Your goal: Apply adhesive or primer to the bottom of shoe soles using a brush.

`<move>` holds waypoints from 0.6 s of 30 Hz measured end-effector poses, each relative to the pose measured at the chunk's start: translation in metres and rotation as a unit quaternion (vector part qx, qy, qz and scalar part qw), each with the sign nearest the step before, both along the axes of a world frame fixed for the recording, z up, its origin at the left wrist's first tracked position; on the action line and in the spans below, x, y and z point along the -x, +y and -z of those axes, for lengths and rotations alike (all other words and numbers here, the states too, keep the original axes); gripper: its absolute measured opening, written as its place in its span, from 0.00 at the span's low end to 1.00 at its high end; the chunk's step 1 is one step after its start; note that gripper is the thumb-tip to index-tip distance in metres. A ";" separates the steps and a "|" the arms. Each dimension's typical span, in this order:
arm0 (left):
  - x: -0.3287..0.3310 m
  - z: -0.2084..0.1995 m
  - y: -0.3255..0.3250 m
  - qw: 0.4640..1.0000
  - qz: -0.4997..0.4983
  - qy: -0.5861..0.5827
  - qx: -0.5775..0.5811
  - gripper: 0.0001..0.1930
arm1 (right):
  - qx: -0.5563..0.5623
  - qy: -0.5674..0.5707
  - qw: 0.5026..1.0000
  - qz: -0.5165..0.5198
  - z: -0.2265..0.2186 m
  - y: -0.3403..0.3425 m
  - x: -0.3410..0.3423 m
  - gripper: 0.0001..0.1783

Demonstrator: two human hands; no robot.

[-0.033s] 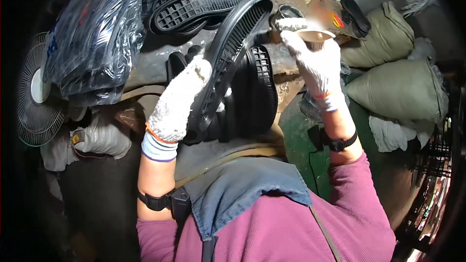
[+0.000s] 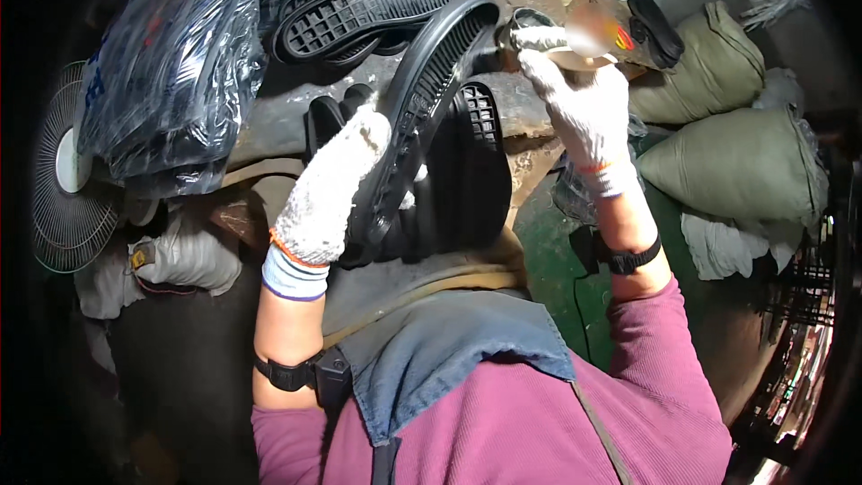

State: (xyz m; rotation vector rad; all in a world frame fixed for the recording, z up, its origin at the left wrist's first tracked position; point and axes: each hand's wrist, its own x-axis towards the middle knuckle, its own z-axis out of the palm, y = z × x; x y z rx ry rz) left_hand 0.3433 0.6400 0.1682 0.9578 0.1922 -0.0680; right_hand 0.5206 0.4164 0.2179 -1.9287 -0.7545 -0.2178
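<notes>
My left hand (image 2: 332, 184), in a white knit glove, is closed on the near part of a black shoe sole (image 2: 417, 99). The sole stands tilted, its ridged inner side partly showing. More black soles (image 2: 480, 162) stand upright beside it at the table's near edge. To the right, my gloved right hand (image 2: 588, 117) is raised and closed round a tan, round-rimmed thing (image 2: 566, 60) whose kind I cannot make out. A pale blur covers part of it. Close by its fingertips is a small dark round container (image 2: 532, 18).
Black soles (image 2: 368, 13) lie piled at the back of the worn table (image 2: 278, 121). On the left are clear plastic wrapping (image 2: 180, 72) and a fan (image 2: 67, 162). Stuffed green sacks (image 2: 732, 166) fill the right side. A dark sole-like piece (image 2: 657, 31) lies at the back right.
The round-rimmed thing in my right hand has tilted, with less of its brown inside showing. My left hand and the sole have barely moved.
</notes>
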 end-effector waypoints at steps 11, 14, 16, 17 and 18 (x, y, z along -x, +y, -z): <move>0.008 0.023 -0.012 0.953 0.036 0.036 0.299 0.38 | 0.116 -0.367 0.922 -0.043 -0.018 0.017 -0.030 0.07; 0.010 0.016 -0.011 0.932 0.084 0.029 0.351 0.38 | 0.139 -0.455 0.877 -0.063 -0.031 0.033 -0.036 0.08; 0.006 0.006 -0.013 0.912 0.098 0.026 0.398 0.37 | 0.186 -0.454 0.865 -0.104 -0.034 0.044 -0.041 0.09; 0.003 -0.001 -0.015 0.900 0.076 0.024 0.428 0.37 | 0.167 -0.453 0.867 -0.128 -0.033 0.048 -0.047 0.08; 0.001 -0.004 -0.014 0.905 0.041 0.018 0.423 0.37 | 0.182 -0.439 0.870 -0.129 -0.038 0.053 -0.047 0.09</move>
